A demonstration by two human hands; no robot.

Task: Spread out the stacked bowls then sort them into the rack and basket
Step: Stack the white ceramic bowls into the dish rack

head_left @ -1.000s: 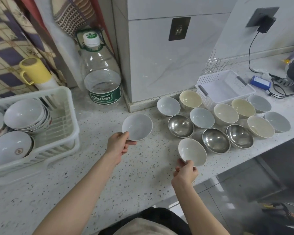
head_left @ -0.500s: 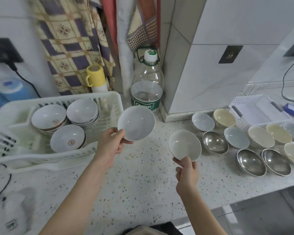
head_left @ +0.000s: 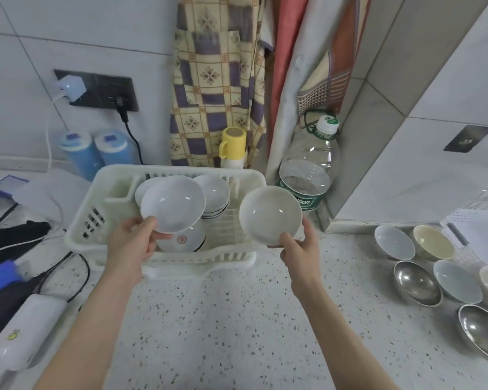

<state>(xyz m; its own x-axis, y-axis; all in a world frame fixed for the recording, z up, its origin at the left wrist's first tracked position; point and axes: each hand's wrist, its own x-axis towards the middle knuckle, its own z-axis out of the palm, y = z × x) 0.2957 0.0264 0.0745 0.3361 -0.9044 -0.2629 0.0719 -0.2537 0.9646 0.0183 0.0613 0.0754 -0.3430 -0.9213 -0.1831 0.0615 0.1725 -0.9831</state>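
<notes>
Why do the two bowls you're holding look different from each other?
The white bowl in the left hand is bright, cool white; the cream bowl in the right hand looks warmer and duller. The white bowl is over the rack; the cream bowl is at its right end. Both are round, empty, and pinched by the rim.

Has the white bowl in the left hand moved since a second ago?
Yes. The white bowl went left from the speckled counter to over the white plastic rack.
</notes>
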